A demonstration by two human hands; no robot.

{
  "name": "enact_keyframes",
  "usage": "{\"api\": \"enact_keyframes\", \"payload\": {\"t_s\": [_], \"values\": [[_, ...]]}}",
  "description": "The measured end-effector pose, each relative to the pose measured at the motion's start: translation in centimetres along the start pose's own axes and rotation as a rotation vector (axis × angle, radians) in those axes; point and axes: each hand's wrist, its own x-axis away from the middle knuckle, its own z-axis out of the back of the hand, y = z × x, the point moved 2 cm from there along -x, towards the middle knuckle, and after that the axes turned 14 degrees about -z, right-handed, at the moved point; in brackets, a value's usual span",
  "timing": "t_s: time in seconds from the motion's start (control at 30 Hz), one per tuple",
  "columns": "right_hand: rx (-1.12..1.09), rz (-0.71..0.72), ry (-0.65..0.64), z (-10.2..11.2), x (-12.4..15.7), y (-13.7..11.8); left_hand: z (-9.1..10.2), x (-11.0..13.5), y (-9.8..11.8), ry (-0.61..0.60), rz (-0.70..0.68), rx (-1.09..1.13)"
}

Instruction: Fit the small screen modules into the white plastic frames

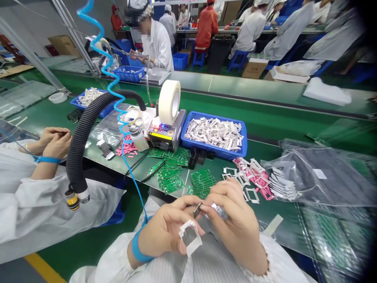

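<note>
My left hand (165, 225), with a blue wrist strap (139, 244), is closed on a small white plastic frame (194, 246) that tilts in front of my lap. The thumb and fingers of my right hand (234, 210) pinch a small dark flat piece (197, 210). My left fingertips also reach that piece, and I cannot tell whether they grip it. Beyond my hands, green circuit boards (203, 181) lie in overlapping rows on the bench. White frames (251, 195) and pink strips (262, 182) are heaped to the right.
A blue bin (244, 148) of white frames stands behind the boards. Left of it, a tape roll (168, 103) rests on a dark device (165, 138). A black hose (77, 153) and coiled blue cord (110, 65) hang at left. A co-worker's hands (57, 143) are beside me; plastic bags (332, 169) lie right.
</note>
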Motion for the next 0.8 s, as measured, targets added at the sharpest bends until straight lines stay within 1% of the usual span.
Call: {"api": "enact_keyframes", "payload": {"t_s": [0.13, 0.37, 0.63, 0.73, 0.8], "values": [[-0.028, -0.041, -0.020, 0.06, 0.11, 0.38, -0.13, -0.28, 0.27, -0.038, 0.018, -0.036], [-0.052, -0.095, -0.063, 0.09, 0.42, 0.91, -0.29, -0.40, 0.30, -0.043, 0.010, -0.060], [-0.041, -0.071, -0.096, -0.41, 0.33, 1.02, 0.09, -0.34, 0.41, -0.029, 0.012, -0.106], [0.023, -0.058, -0.093, -0.79, 0.29, 0.99, 0.25, -0.39, 0.19, -0.027, 0.021, -0.121], [0.076, -0.032, -0.108, -0.81, 0.41, 0.96, 0.40, -0.48, -0.28, 0.012, 0.050, -0.108]]}}
